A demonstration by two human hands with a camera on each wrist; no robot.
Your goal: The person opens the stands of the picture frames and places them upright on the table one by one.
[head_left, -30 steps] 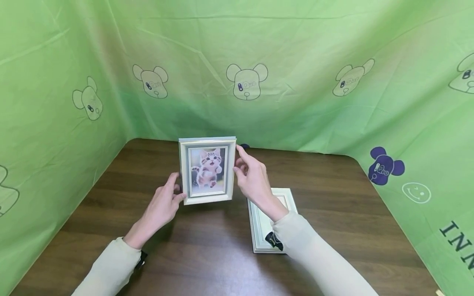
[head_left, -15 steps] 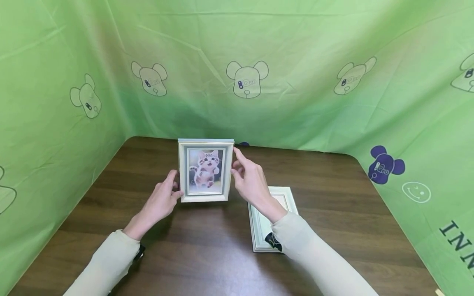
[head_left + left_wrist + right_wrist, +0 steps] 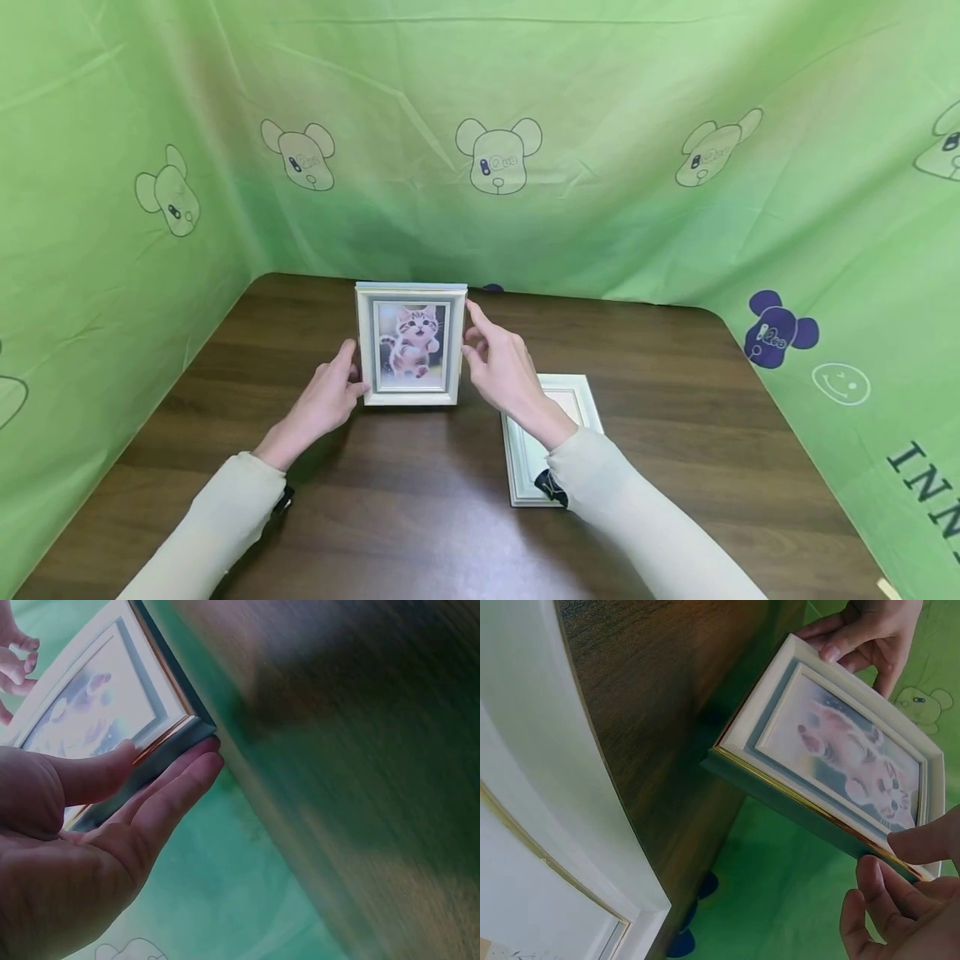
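A cream picture frame [image 3: 411,397] with a kitten picture stands upright, its front towards me in the head view. My left hand [image 3: 318,410] grips its left side low down; in the left wrist view the thumb [image 3: 97,776] lies over the front rim, with fingers along the side and back. At the upper right side, my right hand [image 3: 506,371] pinches the edge between thumb and fingers, as the right wrist view shows. Whether the frame's bottom touches the table cannot be told. A second pale frame [image 3: 517,467] lies flat beneath my right wrist, partly hidden by the forearm.
The brown wooden table [image 3: 660,400] has its far edge against a green cloth backdrop [image 3: 495,233] with bear drawings. This cloth also rises along the left and right sides. A small pale object [image 3: 888,588] shows at the lower right corner.
The kitten frame has come down slightly and a little to the left, and its tilt has straightened. Both hands have moved with it, keeping their hold. The flat frame stays in place.
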